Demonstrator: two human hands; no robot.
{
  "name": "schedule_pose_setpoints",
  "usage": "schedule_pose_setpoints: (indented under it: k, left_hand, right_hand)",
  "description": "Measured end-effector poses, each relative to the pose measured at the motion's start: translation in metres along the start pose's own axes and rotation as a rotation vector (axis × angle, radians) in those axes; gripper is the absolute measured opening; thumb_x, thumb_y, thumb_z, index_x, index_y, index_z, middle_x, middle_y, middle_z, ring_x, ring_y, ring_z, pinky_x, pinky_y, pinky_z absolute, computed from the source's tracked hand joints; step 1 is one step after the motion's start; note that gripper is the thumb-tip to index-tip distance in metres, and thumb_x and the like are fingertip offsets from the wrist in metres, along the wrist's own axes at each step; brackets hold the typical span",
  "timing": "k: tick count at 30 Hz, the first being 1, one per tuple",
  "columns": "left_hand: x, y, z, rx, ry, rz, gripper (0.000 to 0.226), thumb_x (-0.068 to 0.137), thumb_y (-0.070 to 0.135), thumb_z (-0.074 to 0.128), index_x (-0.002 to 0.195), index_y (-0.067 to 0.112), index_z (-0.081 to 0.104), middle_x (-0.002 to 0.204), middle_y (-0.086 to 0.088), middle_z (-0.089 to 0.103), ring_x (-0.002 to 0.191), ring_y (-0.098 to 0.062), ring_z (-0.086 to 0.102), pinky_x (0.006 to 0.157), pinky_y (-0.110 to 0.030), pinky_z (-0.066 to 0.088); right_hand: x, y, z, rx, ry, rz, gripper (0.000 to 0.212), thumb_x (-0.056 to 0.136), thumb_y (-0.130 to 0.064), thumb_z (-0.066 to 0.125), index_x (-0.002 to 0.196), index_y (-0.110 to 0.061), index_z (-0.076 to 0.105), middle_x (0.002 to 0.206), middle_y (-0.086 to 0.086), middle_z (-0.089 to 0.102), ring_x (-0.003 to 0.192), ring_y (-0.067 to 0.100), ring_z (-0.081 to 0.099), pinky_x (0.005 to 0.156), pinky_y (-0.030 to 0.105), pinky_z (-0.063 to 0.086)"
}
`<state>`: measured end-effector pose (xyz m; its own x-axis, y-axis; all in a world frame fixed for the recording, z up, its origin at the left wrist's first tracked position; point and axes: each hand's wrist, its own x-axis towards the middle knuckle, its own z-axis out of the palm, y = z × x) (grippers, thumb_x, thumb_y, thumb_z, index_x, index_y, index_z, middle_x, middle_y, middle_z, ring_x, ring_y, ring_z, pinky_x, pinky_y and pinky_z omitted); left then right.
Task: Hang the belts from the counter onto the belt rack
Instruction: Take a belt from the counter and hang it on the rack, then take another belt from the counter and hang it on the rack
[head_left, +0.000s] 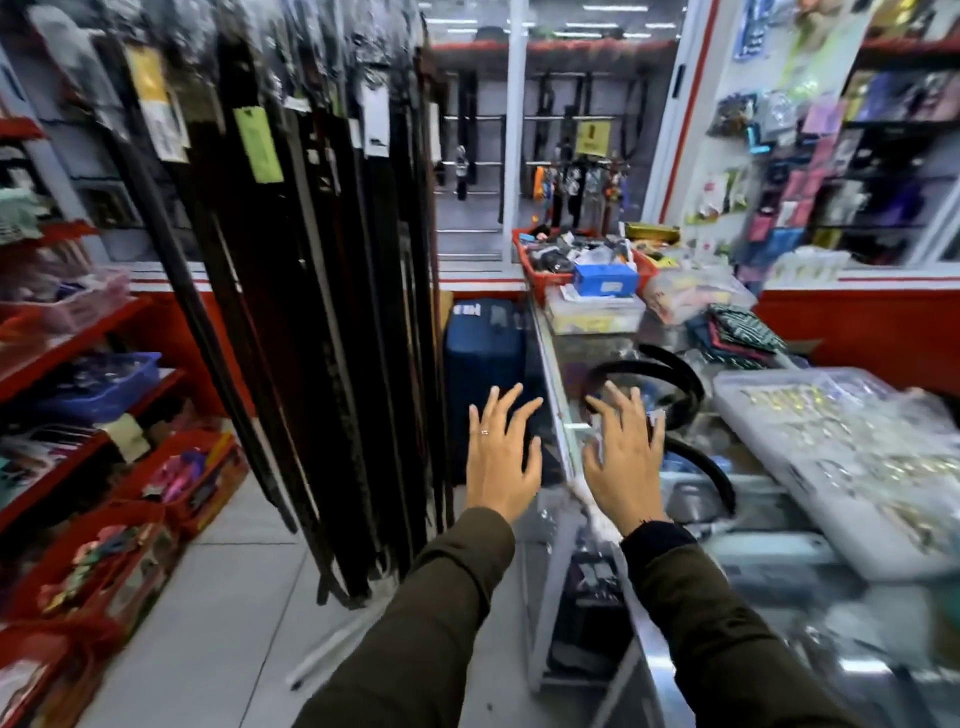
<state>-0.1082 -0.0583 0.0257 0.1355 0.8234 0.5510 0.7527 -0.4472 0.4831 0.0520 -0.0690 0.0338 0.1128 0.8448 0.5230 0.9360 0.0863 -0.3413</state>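
Observation:
Black belts (675, 382) lie curled on the glass counter (558, 384), just beyond my right hand. My right hand (626, 457) hovers over the counter's left edge, fingers spread, holding nothing. My left hand (501, 457) is beside it, left of the counter edge, also spread and empty, with a ring on one finger. The belt rack (311, 260) stands to the left, packed with several long dark belts that hang down to the floor, some with paper tags.
A white tray of small shiny items (852, 447) sits on the counter at right. A red basket (535, 265) and a blue box (605, 278) stand further back. A blue suitcase (483, 358) stands behind the rack. Red shelves (78, 343) line the left side.

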Motion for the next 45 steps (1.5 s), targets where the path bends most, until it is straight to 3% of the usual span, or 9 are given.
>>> schedule_pose_setpoints:
  k: [6,12,16,21,27,35,38,40,45]
  left_hand:
    - [-0.019,0.038,0.061,-0.035,-0.430,0.104,0.056,0.104,0.037,0.046,0.156,0.018,0.032,0.166,-0.002,0.025,0.157,-0.024,0.010,0.129,-0.043,-0.004]
    - [-0.022,0.084,0.105,0.162,-0.703,0.361,0.065,0.101,0.050,0.047,0.154,0.014,0.036,0.157,-0.009,0.042,0.150,-0.027,0.028,0.125,-0.044,0.014]
    - [-0.024,0.101,0.116,0.213,-0.793,0.236,0.046,0.101,0.030,0.055,0.140,0.008,0.049,0.141,-0.015,0.053,0.135,-0.033,0.046,0.104,-0.045,0.044]
    - [-0.028,0.095,0.109,0.170,-0.696,0.174,0.033,0.100,0.002,0.044,0.131,0.008,0.055,0.132,-0.015,0.058,0.127,-0.034,0.051,0.093,-0.049,0.052]
    - [-0.032,0.065,0.084,0.136,-0.599,0.127,0.036,0.101,0.006,0.043,0.134,0.014,0.053,0.129,-0.011,0.059,0.119,-0.034,0.058,0.088,-0.049,0.053]
    - [-0.045,0.021,0.034,-0.275,-0.030,-0.048,0.042,0.103,0.009,0.046,0.145,0.012,0.048,0.151,-0.009,0.043,0.141,-0.021,0.041,0.120,-0.032,0.033]
    - [-0.044,0.011,0.014,-0.522,0.194,-0.291,0.051,0.105,0.016,0.049,0.154,0.016,0.032,0.153,-0.009,0.038,0.133,-0.015,0.046,0.110,-0.026,0.038]
    - [-0.040,0.005,-0.001,-0.740,0.261,-0.437,0.055,0.105,0.022,0.053,0.154,0.024,0.028,0.148,-0.008,0.045,0.120,-0.016,0.057,0.099,-0.031,0.050]
    - [-0.032,-0.025,-0.037,-1.093,0.342,-0.605,0.049,0.097,0.031,0.065,0.142,0.026,0.047,0.115,-0.006,0.072,0.102,-0.023,0.073,0.080,-0.032,0.062]
  right_hand:
    - [-0.042,0.084,-0.016,-0.107,-0.265,0.182,0.051,0.087,-0.003,0.055,0.136,-0.019,0.056,0.146,0.003,0.054,0.150,0.024,0.035,0.125,0.054,0.006]
    - [-0.059,0.131,-0.035,-0.203,-0.455,0.312,0.046,0.084,-0.007,0.057,0.124,-0.028,0.066,0.129,-0.001,0.069,0.132,0.019,0.056,0.123,0.052,-0.005]
    - [-0.059,0.134,-0.038,-0.229,-0.479,0.261,0.039,0.087,-0.010,0.056,0.119,-0.028,0.069,0.121,0.000,0.072,0.127,0.021,0.059,0.123,0.051,-0.004]
    - [-0.064,0.127,-0.040,-0.205,-0.429,0.210,0.039,0.083,0.003,0.054,0.106,-0.024,0.071,0.109,-0.002,0.076,0.118,0.020,0.064,0.124,0.048,0.005]
    - [-0.056,0.104,-0.042,0.027,-0.447,0.122,0.036,0.088,0.006,0.057,0.114,-0.012,0.075,0.114,0.009,0.077,0.112,0.029,0.069,0.099,0.039,0.052]
    - [-0.031,0.027,-0.035,0.290,-0.413,-0.013,0.034,0.087,0.001,0.069,0.119,-0.009,0.074,0.116,0.010,0.076,0.109,0.023,0.071,0.098,0.032,0.054]
    - [-0.018,-0.010,-0.030,0.463,-0.394,-0.028,0.033,0.085,0.006,0.071,0.117,-0.002,0.074,0.112,0.010,0.076,0.097,0.006,0.071,0.083,0.001,0.047]
    - [-0.010,-0.032,-0.025,0.585,-0.386,-0.039,0.030,0.083,0.007,0.072,0.112,-0.001,0.075,0.103,0.008,0.076,0.083,-0.013,0.067,0.076,-0.004,0.045]
    - [0.007,-0.075,-0.011,0.849,-0.404,0.043,0.035,0.083,0.006,0.074,0.117,0.003,0.071,0.110,0.023,0.075,0.102,0.028,0.071,0.099,0.038,0.056]
